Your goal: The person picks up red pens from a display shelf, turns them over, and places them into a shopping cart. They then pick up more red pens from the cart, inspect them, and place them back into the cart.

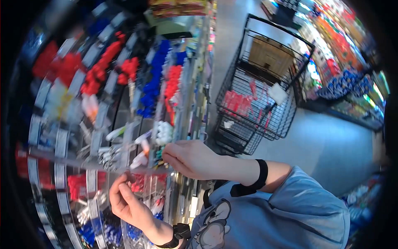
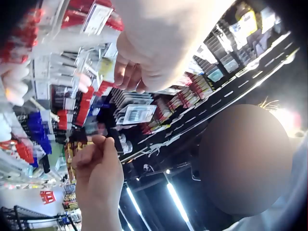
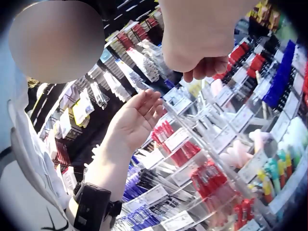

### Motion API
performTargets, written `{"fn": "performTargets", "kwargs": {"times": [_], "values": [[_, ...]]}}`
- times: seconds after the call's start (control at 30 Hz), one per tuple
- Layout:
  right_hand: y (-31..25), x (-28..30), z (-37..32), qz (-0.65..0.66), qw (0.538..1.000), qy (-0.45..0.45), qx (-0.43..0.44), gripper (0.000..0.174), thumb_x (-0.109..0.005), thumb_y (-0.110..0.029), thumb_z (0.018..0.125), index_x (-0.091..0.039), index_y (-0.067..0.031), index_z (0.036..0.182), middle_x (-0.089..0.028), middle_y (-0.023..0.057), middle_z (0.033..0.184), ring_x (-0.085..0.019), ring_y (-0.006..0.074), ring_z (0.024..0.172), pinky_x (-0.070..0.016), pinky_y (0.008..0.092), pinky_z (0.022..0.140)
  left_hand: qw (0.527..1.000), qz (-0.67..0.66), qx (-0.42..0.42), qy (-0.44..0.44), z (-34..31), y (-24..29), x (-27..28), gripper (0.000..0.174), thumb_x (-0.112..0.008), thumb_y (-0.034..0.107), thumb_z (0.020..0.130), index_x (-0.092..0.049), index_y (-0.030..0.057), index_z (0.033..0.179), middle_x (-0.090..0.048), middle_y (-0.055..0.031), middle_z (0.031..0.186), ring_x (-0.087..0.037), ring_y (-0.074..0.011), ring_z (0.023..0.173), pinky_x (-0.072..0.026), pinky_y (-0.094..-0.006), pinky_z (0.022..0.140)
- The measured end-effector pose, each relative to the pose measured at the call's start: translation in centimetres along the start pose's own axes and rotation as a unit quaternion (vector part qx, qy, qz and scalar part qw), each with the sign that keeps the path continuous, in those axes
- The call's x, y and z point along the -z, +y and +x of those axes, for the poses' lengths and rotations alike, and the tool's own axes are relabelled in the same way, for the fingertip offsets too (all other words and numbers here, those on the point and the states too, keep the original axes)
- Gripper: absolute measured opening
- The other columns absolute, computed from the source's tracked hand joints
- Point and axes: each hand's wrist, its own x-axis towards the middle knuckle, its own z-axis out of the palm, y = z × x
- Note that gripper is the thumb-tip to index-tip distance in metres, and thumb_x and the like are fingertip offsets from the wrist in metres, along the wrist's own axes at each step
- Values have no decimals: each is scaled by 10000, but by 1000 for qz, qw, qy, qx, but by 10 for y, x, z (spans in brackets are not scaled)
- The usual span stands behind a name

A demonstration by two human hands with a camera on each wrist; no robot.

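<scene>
My left hand (image 1: 130,205) is raised in front of the lower edge of a pen display, its fingers loosely bent and the palm turned up. In the right wrist view nothing lies in that palm. My right hand (image 1: 190,159) hangs beside the right end of the same rack, fingers bent inward and thumb close to the index finger; no object shows in it. Nearest to it are white-topped pens (image 1: 164,133) and pens with green and yellow parts (image 3: 274,173). Pink-and-white pens (image 1: 141,157) stand between the two hands.
Clear dividers with price labels (image 1: 62,143) split the rack into rows of red pens (image 1: 101,68) and blue pens (image 1: 155,79). A black shopping cart (image 1: 271,135) in the aisle carries a cardboard box (image 1: 269,56) and pink-red packs (image 1: 238,101). Stocked shelves (image 1: 340,37) line the far side.
</scene>
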Motion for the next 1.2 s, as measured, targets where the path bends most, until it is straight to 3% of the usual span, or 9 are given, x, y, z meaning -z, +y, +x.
{"fn": "performTargets", "kwargs": {"times": [0.17, 0.33, 0.37, 0.5, 0.53, 0.83, 1.0, 1.07, 1.2], "values": [[46, 57, -27, -3, 994, 26, -102, 107, -521, -128, 867, -516, -44, 934, -580, 118, 788, -587, 323, 760, -471, 403, 646, 985, -78, 97, -121, 11, -15, -88, 243, -453, 166, 956, -578, -38, 1002, -624, -131, 939, -586, -157, 835, -480, -287, 786], [116, 129, -59, -50, 979, 117, -159, 144, -515, -171, 871, -484, -34, 902, -576, 182, 682, -584, 383, 668, -463, 463, 581, 950, -18, 177, -256, 12, -40, -200, 187, -484, 120, 931, -601, -4, 1008, -636, -52, 930, -578, -112, 796, -461, -249, 745], [145, 162, -71, -56, 955, 112, -268, 126, -502, -147, 872, -492, -26, 905, -593, 194, 712, -594, 384, 689, -468, 463, 592, 932, 4, 186, -312, 9, -50, -238, 179, -497, 109, 923, -602, -5, 1014, -635, -51, 937, -576, -109, 804, -459, -245, 747], [206, 220, -108, -100, 908, 89, -397, 175, -530, -103, 831, -449, -26, 966, -599, 214, 726, -593, 403, 708, -458, 488, 638, 865, 8, 259, -430, -4, -82, -315, 177, -527, 89, 906, -600, -7, 1035, -632, -49, 951, -571, -102, 831, -454, -237, 757], [221, 230, -116, -119, 890, 77, -433, 156, -526, -98, 829, -454, -8, 934, -594, 218, 708, -592, 406, 699, -461, 488, 633, 863, -9, 268, -427, -9, -94, -331, 176, -568, 85, 884, -615, -4, 1028, -636, -28, 892, -567, -58, 773, -457, -194, 699], [337, 289, -153, -228, 811, 70, -535, 124, -524, -111, 814, -546, -2, 869, -616, 215, 719, -607, 407, 720, -485, 483, 674, 786, 25, 334, -520, -35, -143, -434, 213, -549, 99, 898, -578, -19, 1073, -637, -78, 965, -584, -106, 856, -464, -232, 773], [402, 286, -138, -199, 806, 66, -554, 184, -529, -161, 806, -607, 4, 830, -629, 246, 824, -615, 406, 779, -490, 474, 716, 739, -33, 419, -527, -48, -160, -470, 231, -540, 119, 905, -569, -10, 1096, -631, -79, 985, -588, -117, 839, -470, -241, 761], [430, 278, -126, -197, 774, 113, -591, 173, -565, -158, 792, -612, 6, 822, -635, 220, 782, -615, 383, 784, -490, 428, 729, 718, -49, 460, -521, -51, -164, -482, 234, -540, 128, 906, -568, -6, 1096, -632, -83, 990, -591, -118, 836, -469, -239, 745], [484, 260, -123, -178, 757, 109, -619, 251, -545, -217, 807, -598, 17, 880, -635, 249, 850, -627, 391, 820, -499, 455, 754, 710, -39, 460, -532, -54, -171, -505, 233, -533, 135, 910, -561, 2, 1100, -635, -83, 977, -592, -118, 827, -464, -236, 720]]}}
